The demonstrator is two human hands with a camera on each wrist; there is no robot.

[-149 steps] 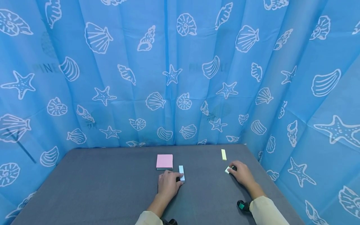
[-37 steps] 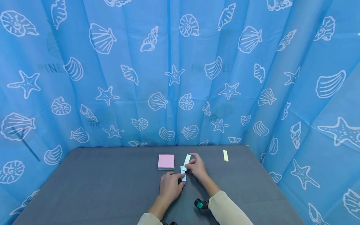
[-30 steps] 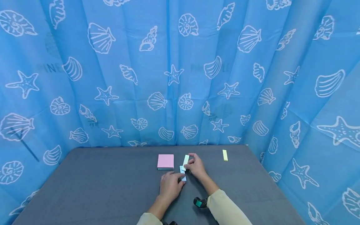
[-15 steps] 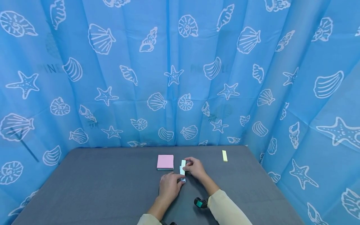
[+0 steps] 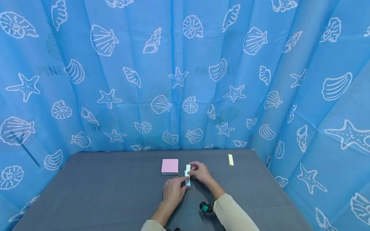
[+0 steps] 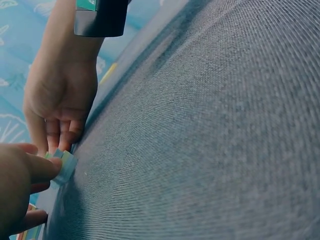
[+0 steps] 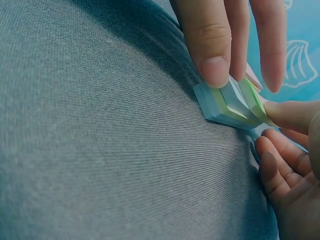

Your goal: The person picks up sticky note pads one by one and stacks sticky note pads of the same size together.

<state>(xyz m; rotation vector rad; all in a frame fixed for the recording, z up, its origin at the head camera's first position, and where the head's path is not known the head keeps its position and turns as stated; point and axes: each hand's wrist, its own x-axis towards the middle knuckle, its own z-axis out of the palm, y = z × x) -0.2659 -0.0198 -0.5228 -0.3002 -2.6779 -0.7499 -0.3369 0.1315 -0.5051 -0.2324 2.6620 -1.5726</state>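
Near the table's middle, a low stack of narrow sticky note pads (image 5: 188, 183) in light blue and pale green lies on the cloth. My left hand (image 5: 172, 192) holds the stack's near end between thumb and forefinger. A pale green sticky note pad (image 5: 188, 167) lies over the stack, sticking out past its far end. Thumb and fingers of my right hand (image 5: 201, 173) pinch that pad from the right. In the right wrist view, the layered stack (image 7: 227, 107) shows between both hands, the green pad (image 7: 254, 100) at a slight angle.
A thick block of square sticky notes (image 5: 170, 166), pink on top, sits just left of the stack. One narrow yellow pad (image 5: 231, 159) lies at the back right. The grey table (image 5: 101, 189) ends at a blue shell-print curtain (image 5: 185, 77).
My right hand has brought the pale green pad from the right side over to the stack, then turned it straighter and lowered it. My left hand has stayed at the stack.
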